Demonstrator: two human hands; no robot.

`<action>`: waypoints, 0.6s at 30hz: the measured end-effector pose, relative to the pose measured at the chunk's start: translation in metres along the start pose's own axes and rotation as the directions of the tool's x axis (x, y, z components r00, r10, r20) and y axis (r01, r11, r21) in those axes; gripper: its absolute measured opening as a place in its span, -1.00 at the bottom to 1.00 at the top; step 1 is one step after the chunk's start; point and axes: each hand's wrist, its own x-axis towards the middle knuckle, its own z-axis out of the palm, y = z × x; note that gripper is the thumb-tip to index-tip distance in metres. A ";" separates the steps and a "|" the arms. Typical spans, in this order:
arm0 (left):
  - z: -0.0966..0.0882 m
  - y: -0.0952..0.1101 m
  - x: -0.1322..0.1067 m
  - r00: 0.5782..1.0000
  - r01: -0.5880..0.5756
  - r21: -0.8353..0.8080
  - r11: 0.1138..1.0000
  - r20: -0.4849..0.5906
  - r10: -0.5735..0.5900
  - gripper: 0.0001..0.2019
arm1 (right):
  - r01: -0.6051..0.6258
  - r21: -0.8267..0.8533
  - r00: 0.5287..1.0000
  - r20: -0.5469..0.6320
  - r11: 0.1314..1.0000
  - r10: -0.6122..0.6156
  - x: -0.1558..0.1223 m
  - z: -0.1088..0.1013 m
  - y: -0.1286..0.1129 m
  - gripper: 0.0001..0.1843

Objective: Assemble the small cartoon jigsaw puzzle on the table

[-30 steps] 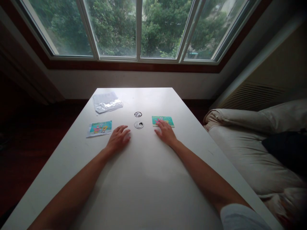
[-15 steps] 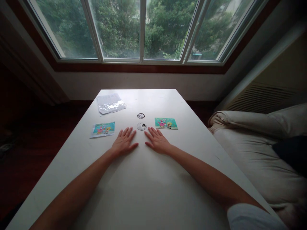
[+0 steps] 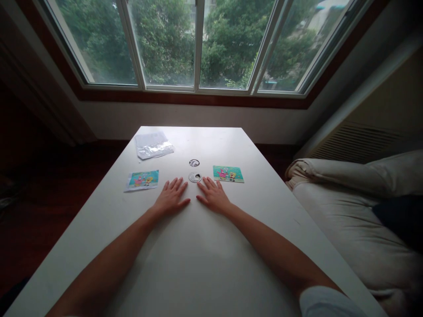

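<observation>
My left hand (image 3: 169, 197) lies flat on the white table (image 3: 198, 255), palm down with fingers spread, holding nothing. Opposite it, my right hand (image 3: 213, 196) rests the same way, its fingertips close to a round grey-white disc (image 3: 194, 177). Just beyond that disc lies a second, smaller-looking round piece (image 3: 194, 163) with a dark rim. A colourful cartoon picture card (image 3: 228, 174) sits beyond my right hand to the right. To the left of my left hand is a similar cartoon picture (image 3: 144, 179) with a pale border, perhaps a sheet or packet.
A clear plastic bag (image 3: 153, 145) lies at the table's far left corner. Beyond the far edge are a wall and a wide window (image 3: 198, 48). A beige sofa (image 3: 343, 207) stands along the right side, with a dark item on it.
My right hand has shifted slightly left, nearer my left hand. The whole view has tilted up a little; the cards, discs and bag keep their places on the table.
</observation>
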 end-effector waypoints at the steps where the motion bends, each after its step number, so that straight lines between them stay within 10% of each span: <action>1: 0.000 0.000 0.000 1.000 -0.001 -0.001 1.000 -0.006 0.001 -0.22 | 0.002 -0.002 1.000 -0.002 1.000 -0.002 -0.001 -0.001 0.001 -0.24; 18: -0.003 0.000 0.000 0.999 -0.034 0.023 0.999 0.004 0.034 -0.32 | 0.135 0.042 0.990 0.044 0.990 -0.136 -0.009 -0.007 0.006 -0.31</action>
